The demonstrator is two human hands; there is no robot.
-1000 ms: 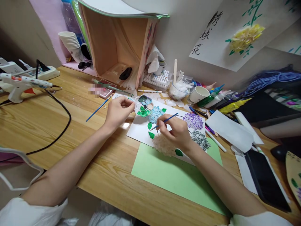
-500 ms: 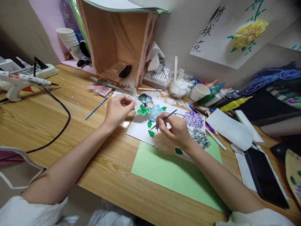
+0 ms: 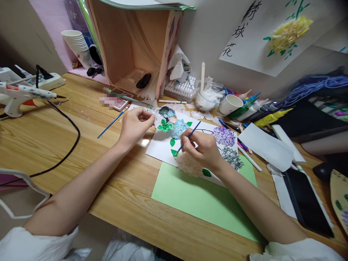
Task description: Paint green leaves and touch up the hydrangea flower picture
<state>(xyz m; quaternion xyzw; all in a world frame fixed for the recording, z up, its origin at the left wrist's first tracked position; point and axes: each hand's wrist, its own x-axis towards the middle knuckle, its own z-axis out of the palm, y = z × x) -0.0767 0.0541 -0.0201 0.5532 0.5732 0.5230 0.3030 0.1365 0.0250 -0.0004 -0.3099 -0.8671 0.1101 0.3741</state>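
My left hand (image 3: 136,127) pinches the edge of a small round paint palette (image 3: 165,119) smeared with green, blue, dark and peach paint. In my right hand (image 3: 202,148) is a thin blue paintbrush (image 3: 193,130), its tip at a green leaf (image 3: 174,153) on the white paper (image 3: 158,146). Textured flower heads stand on that paper: a blue one (image 3: 180,129), a purple one (image 3: 224,136), a grey one (image 3: 231,158) and a pale peach one (image 3: 190,166) partly behind my right hand. Beneath the paper lies a light green sheet (image 3: 195,203).
A second blue brush (image 3: 112,122) lies left of my left hand. At left are a glue gun (image 3: 24,95) and its black cord (image 3: 77,136). Behind stand a paper cup (image 3: 230,105), a tub of white scraps (image 3: 208,99) and paint bottles (image 3: 247,107). A phone (image 3: 307,201) lies at right.
The brush has tilted steeper and its tip has moved slightly down and right, onto the lower green leaf. My left hand and the palette have hardly moved; the view has shifted slightly.
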